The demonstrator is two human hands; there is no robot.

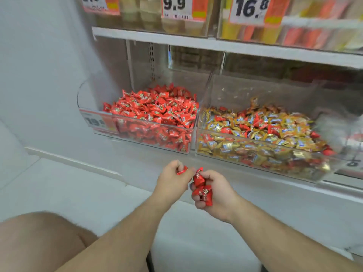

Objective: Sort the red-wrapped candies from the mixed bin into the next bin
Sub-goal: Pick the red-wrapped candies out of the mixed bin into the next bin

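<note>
Two clear plastic bins stand side by side on a low shelf. The left bin (137,138) is heaped with red-wrapped candies (155,108). The right bin (255,154) holds mostly gold-wrapped candies (261,134) with red ones scattered among them. Both hands hang below the bins, in front of the shelf edge, almost touching. My left hand (173,178) pinches one red candy (182,170) between its fingertips. My right hand (213,193) is closed on a small bunch of red candies (202,190).
Above is another shelf (196,42) with clear bins and price tags reading 9.9 and 16.8. A price label (96,120) hangs on the front of the left bin. A white wall lies to the left, and my bare knee (39,242) shows at lower left.
</note>
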